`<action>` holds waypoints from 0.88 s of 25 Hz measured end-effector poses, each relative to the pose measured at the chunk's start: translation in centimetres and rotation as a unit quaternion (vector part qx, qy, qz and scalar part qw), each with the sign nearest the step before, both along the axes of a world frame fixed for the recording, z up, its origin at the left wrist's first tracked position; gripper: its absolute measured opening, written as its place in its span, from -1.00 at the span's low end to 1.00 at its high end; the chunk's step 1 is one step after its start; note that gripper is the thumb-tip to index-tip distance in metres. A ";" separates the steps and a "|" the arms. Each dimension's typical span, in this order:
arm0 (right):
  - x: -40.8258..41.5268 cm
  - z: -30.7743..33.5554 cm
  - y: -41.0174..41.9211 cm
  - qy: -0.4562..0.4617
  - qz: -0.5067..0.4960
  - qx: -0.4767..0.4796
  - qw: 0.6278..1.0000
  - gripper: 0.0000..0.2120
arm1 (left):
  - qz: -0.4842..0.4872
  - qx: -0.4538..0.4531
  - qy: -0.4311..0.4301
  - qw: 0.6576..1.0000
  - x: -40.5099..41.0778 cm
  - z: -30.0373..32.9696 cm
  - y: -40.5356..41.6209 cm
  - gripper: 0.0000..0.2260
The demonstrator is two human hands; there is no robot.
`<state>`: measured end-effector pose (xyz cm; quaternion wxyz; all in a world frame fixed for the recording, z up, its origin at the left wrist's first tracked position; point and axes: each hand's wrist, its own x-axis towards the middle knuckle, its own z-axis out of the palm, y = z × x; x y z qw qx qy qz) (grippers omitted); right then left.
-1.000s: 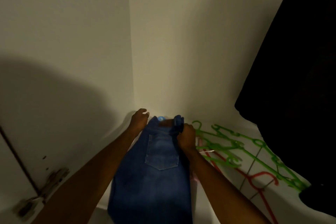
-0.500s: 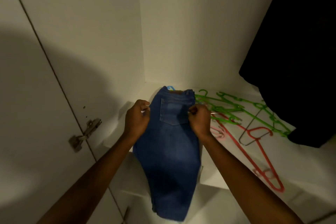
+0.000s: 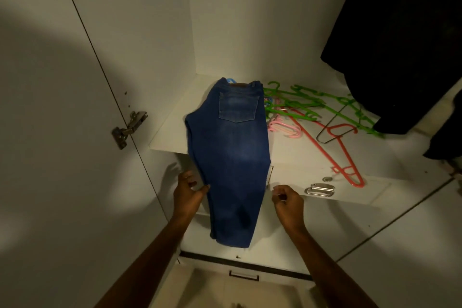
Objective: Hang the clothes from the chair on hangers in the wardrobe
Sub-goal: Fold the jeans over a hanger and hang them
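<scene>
**White wardrobe shelf, jeans draped over its front edge**

White wardrobe panels frame a shelf [image 3: 375, 157] at about waist level, lit dimly from the front.

The left hand [image 3: 188, 194] is at the left edge of the hanging jeans [image 3: 230, 155]; its thumb and fingers are loosely curled and its fingertips touch the denim, though whether they actually pinch the cloth cannot be told. The right hand [image 3: 287, 201] hovers just to the right of the jeans, apart from them, fingers curled inward and holding nothing.

The jeans lie folded lengthwise, back pocket up, with the waistband toward the rear of the shelf and the legs hanging down over the front edge. A bit of a blue hanger [image 3: 231, 80] peeks out behind the waistband.

To the right of the jeans, a loose heap of hangers lies on the shelf: green hangers [image 3: 322, 101] at the back, a small pink hanger [image 3: 285, 129] just beside the denim, a long red hanger [image 3: 342, 150] reaching the shelf front, and a wire one [image 3: 325, 136] crossing it.

Dark clothing [image 3: 400, 40] hangs at the far right. A door hinge [image 3: 128, 129] sits on the left panel, and a metal handle [image 3: 320, 190] is on the front below the shelf.
</scene>
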<state>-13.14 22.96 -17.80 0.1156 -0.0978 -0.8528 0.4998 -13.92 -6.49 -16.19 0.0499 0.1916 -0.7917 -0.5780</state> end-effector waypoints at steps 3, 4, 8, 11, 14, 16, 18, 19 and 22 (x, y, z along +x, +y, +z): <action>-1.2 -2.7 -0.4 -0.101 0.077 0.009 0.992 -0.67 | -0.040 0.056 0.005 0.998 -1.4 -1.4 0.9 -0.39; -1.4 -3.0 -0.7 -0.117 0.099 0.016 0.988 -0.62 | -0.051 0.064 0.007 0.997 -1.5 -1.9 0.9 -0.38; -2.3 -5.3 -0.8 -0.125 0.143 0.057 0.980 -0.63 | -0.083 0.092 -0.038 0.992 -1.8 -4.2 1.4 -0.62; -2.1 -6.2 -1.3 -0.136 0.167 0.032 0.976 -0.78 | -0.054 0.217 -0.062 0.973 -1.3 -4.4 2.5 -0.58; -1.0 -6.4 -1.5 -0.215 0.190 -0.055 0.956 -0.70 | -0.028 0.255 -0.009 0.966 0.7 -2.8 4.3 -0.69; -0.6 -7.1 -1.3 -0.269 0.200 -0.130 0.933 -0.59 | -0.052 0.264 0.009 0.963 2.2 -1.4 5.2 -0.74; 0.3 -7.8 -1.3 -0.288 0.206 -0.191 0.916 -0.58 | -0.076 0.272 0.014 0.959 3.4 -0.7 5.3 -0.77; 0.8 -7.6 -1.5 -0.289 0.200 -0.222 0.910 -0.58 | -0.071 0.260 0.004 0.963 3.8 -0.1 5.3 -0.76; 2.6 -6.5 -2.9 -0.304 0.167 -0.304 0.887 -0.64 | -0.039 0.198 -0.033 0.979 4.6 0.7 4.8 -0.60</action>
